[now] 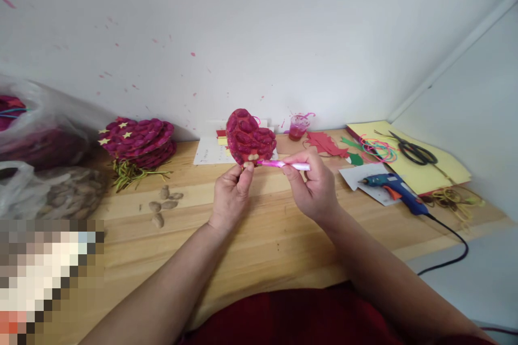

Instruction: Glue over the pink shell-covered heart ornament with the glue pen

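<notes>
My left hand (231, 194) pinches the bottom of a heart-shaped peanut craft (249, 137) and holds it upright above the table. Most of the heart's peanuts are painted magenta; a few near the lower tip still show pale shell. My right hand (313, 185) grips a white-handled paintbrush (297, 166) whose bristles are stained pink. The brush tip meets the heart's lower edge, close to my left thumb. Behind the heart, a clear plastic cup (298, 127) with pink paint stands by the wall.
Left are stacked magenta peanut hearts (141, 142), loose peanuts (164, 204) and a plastic bag of peanuts (68, 191). On the right lie a blue glue gun (399, 191) with a trailing cord, black scissors (416, 151), yellow paper (449, 169) and red paper cutouts (326, 143).
</notes>
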Action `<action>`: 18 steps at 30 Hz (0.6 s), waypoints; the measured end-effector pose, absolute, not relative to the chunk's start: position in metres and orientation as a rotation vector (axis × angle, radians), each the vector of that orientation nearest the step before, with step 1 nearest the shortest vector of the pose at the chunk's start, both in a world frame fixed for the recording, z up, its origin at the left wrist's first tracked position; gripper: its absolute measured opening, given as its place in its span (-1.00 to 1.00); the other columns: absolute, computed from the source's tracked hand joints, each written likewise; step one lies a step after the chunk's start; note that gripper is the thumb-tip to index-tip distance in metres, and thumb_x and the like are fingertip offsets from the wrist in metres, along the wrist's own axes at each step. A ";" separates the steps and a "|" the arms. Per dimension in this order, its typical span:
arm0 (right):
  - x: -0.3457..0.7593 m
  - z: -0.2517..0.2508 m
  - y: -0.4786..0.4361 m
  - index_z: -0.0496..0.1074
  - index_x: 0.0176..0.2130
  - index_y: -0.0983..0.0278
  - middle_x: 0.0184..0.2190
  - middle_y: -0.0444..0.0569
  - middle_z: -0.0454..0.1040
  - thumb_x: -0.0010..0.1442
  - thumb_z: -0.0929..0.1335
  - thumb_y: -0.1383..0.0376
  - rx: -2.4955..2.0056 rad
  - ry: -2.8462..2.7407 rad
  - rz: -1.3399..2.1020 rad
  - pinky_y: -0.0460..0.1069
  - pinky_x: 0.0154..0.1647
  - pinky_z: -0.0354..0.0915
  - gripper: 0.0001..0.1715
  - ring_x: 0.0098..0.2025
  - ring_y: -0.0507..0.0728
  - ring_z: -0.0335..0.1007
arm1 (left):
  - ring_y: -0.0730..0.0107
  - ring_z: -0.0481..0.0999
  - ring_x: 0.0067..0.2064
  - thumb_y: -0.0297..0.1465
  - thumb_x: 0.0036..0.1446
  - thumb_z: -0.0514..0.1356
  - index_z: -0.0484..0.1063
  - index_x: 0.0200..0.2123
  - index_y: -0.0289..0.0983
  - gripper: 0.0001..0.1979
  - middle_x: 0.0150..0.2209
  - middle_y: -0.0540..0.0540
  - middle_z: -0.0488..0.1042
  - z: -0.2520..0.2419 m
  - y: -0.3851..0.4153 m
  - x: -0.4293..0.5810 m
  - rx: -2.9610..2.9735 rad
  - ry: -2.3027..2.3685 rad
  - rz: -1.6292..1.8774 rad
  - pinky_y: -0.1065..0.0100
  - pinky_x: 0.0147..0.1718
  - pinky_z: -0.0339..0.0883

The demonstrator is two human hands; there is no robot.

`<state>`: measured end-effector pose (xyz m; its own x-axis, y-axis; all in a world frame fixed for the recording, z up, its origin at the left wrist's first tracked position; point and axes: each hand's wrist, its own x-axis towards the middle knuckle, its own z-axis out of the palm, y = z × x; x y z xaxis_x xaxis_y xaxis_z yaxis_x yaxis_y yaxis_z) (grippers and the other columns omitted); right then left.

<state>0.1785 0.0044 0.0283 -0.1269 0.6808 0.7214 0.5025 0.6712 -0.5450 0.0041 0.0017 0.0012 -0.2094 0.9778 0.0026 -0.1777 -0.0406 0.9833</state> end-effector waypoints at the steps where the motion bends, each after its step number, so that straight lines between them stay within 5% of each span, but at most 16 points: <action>1: 0.178 0.028 0.005 0.41 -0.17 0.20 -0.33 -0.09 0.54 0.35 0.34 0.31 -0.932 -1.794 0.200 -0.03 -0.37 0.33 -0.97 -0.38 0.05 0.43 | 0.30 0.42 -0.41 -0.18 0.08 0.37 0.52 -0.51 -0.21 -0.74 -0.65 0.02 0.31 0.001 0.002 0.004 1.040 1.203 1.459 0.42 -0.48 0.20; 8: 0.181 0.029 0.006 0.41 -0.17 0.21 -0.31 -0.08 0.54 0.34 0.35 0.33 -0.948 -1.783 0.154 -0.03 -0.33 0.35 -0.97 -0.34 0.05 0.46 | 0.33 0.40 -0.41 -0.15 0.17 0.29 0.64 -0.29 -0.23 -0.73 -0.56 -0.01 0.42 -0.003 0.003 0.002 1.209 1.193 1.471 0.41 -0.46 0.22; 18: 0.182 0.031 0.006 0.40 -0.18 0.22 -0.30 -0.08 0.52 0.34 0.35 0.37 -0.884 -1.835 0.121 -0.02 -0.25 0.38 -0.95 -0.26 0.08 0.49 | 0.36 0.38 -0.32 -0.17 0.22 0.25 0.61 -0.25 -0.28 -0.71 -0.37 -0.04 0.52 -0.004 0.005 0.000 1.333 1.176 1.478 0.40 -0.27 0.27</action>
